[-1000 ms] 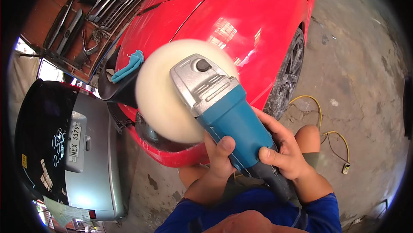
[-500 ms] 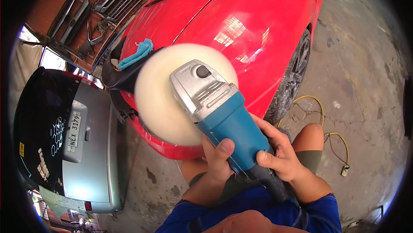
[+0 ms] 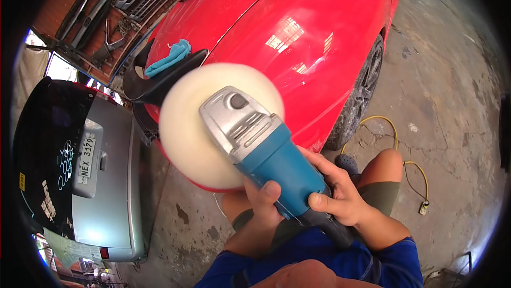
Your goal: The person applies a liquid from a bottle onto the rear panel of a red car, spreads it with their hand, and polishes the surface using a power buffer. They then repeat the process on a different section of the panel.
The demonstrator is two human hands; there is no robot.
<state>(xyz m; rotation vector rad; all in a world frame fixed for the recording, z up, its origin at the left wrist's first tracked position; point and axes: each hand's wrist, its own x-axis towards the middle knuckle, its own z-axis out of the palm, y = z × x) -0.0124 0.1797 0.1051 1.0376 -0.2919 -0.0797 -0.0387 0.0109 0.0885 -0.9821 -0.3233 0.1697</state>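
Observation:
Both hands are wrapped round a teal and silver angle polisher [image 3: 279,160] with a wide cream pad [image 3: 183,142], its surface smeared by motion. My left hand [image 3: 262,201] grips the body from the left, thumb on top. From the right, my right hand [image 3: 340,193] closes round the rear of the body near the black handle, fingers along the side. In this view the pad overlaps the front corner of a red car [image 3: 303,70]. A blue cloth [image 3: 169,58] lies on a black curved part [image 3: 151,88] by the car's front.
A silver vehicle [image 3: 106,181] stands on the left. Car trim pieces and grilles [image 3: 98,19] lean at the upper left. The car's front wheel [image 3: 359,96] is to the right, with a yellow cord [image 3: 395,131] on the stained concrete floor [image 3: 447,102] beyond it.
The polisher and both hands have shifted slightly left and down in the view. The grip stays the same, and more of the black part shows beside the pad.

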